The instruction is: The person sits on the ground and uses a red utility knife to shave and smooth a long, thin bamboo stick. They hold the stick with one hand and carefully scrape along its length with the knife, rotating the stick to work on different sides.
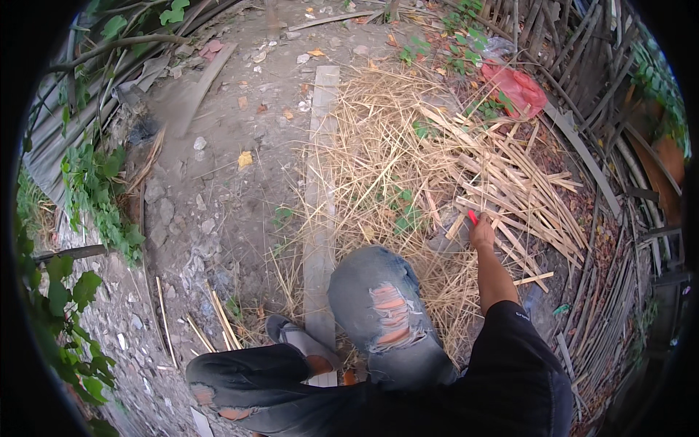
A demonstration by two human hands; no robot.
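My right hand (482, 233) reaches forward on the right, its fingers closed round a thing with a red handle (472, 217). Whatever kind of tool it is, its far end blends in with the sticks and does not show clearly. Just beyond the hand lies a heap of split wooden strips (520, 186), pale and flat, fanned out over one another. Dry straw (378, 138) spreads to the left of the strips and partly under them. A grey stone or block (443, 240) sits beside the hand. Nowhere in the picture does my left hand show.
A grey plank (320, 182) runs lengthwise along the straw's left edge, under my sandalled foot (302, 339). A red plastic bag (515, 89) lies by the stick fence (582, 51). Stones and rubble (164, 211) cover ground on the left, near green vines (95, 197).
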